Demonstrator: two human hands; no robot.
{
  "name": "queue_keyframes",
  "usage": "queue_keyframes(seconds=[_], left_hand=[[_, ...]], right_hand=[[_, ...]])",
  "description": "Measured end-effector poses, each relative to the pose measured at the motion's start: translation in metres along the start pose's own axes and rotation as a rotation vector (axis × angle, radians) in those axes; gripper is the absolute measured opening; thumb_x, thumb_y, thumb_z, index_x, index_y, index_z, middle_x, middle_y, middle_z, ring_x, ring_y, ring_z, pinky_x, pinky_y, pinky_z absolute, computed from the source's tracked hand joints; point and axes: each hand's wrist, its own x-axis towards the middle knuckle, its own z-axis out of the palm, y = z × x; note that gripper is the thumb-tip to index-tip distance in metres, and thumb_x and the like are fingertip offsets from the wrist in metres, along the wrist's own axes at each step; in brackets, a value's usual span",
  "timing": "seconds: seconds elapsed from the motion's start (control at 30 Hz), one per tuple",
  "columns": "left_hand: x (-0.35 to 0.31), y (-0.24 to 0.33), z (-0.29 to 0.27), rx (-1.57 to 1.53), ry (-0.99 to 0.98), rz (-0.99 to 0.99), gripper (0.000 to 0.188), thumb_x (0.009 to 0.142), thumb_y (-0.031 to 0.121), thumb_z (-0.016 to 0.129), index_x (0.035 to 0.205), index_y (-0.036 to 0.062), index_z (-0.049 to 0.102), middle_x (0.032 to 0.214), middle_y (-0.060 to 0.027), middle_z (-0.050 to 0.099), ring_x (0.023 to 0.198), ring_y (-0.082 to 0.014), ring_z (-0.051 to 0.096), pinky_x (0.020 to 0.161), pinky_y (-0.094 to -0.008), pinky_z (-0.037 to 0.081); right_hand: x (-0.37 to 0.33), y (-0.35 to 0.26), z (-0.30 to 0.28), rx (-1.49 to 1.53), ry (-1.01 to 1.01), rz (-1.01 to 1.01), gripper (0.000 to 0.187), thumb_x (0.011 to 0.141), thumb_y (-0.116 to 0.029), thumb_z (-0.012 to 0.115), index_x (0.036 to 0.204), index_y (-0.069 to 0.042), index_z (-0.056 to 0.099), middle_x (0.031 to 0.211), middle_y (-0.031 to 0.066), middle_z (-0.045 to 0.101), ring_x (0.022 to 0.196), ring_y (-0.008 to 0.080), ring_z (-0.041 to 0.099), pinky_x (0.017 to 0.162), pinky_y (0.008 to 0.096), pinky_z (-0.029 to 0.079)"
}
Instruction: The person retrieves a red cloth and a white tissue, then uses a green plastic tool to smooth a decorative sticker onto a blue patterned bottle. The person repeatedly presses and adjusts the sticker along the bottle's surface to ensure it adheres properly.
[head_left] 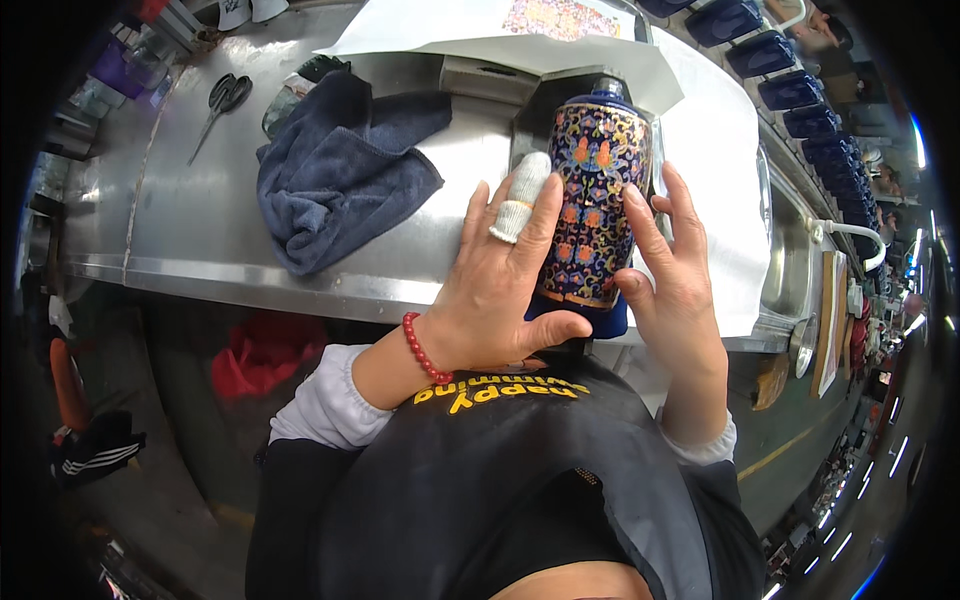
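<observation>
A dark blue bottle (597, 200) with a colourful floral pattern in orange, gold and pink is in front of me, its narrow neck pointing away. My left hand (490, 270) is along its left side, fingers outstretched and thumb spread. A white knitted finger cover is on one of its fingers, and a red bead bracelet circles the wrist. From the right, my right hand (672, 265) reaches in with fingers apart, a fingertip at the pattern's edge. Neither hand grips around the bottle. Whether the left fingers press on it, I cannot tell.
A crumpled dark blue cloth (345, 180) lies on the steel worktop (190, 225), with black-handled scissors (222, 105) farther left. White sheets (420, 28), one printed with a colourful pattern, lie behind the bottle. A sink (785, 245) is at the right; rows of blue bottles (765, 52) stand beyond.
</observation>
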Motion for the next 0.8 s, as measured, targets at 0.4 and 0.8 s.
queue_keyframes(seconds=[0.4,0.8], left_hand=[[-0.027,0.011,0.01,0.108,0.026,0.003,0.117,0.086,0.081,0.051,0.161,-0.0045,0.022,0.155,-0.0333,0.035,0.146,-0.0511,0.029,0.118,-0.0672,0.013],[-0.031,0.017,0.011,0.16,0.009,-0.01,0.118,0.087,0.08,0.051,0.161,-0.0061,0.019,0.155,-0.0314,0.036,0.147,-0.0502,0.028,0.118,-0.0674,0.012]], right_hand=[[-0.036,-0.009,0.014,0.0,-0.062,-0.04,0.056,0.096,-0.047,0.064,0.143,-0.016,0.062,0.16,0.0329,0.028,0.135,0.046,0.047,0.111,0.0514,0.041],[-0.045,-0.012,0.015,0.016,-0.057,0.011,0.063,0.083,-0.024,0.08,0.142,-0.016,0.062,0.16,0.0321,0.028,0.139,0.0471,0.044,0.113,0.0521,0.04]])
